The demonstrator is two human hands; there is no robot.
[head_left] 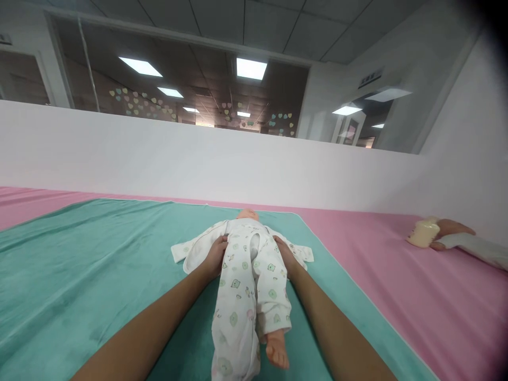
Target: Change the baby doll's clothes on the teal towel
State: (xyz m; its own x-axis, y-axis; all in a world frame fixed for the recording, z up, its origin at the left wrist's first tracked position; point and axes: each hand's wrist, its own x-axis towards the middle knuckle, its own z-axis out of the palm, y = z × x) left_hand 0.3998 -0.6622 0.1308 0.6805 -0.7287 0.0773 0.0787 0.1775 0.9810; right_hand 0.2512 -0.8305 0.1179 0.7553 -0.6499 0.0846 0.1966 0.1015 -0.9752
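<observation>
A baby doll (249, 264) lies on its back on a teal towel (87, 270), head away from me, dressed in a white printed romper. One bare foot (277, 349) sticks out of the right trouser leg. My left hand (215, 256) grips the romper cloth at the doll's left side near the waist, fingers curled. My right hand (284, 254) holds the cloth at the other side, fingers closed on it. An open white jacket flap (190, 251) spreads under the doll.
The towel lies on a pink surface (416, 296) backed by a white wall. At the far right another person's hand (450, 230) holds a pale bottle (424, 233) resting on the pink surface.
</observation>
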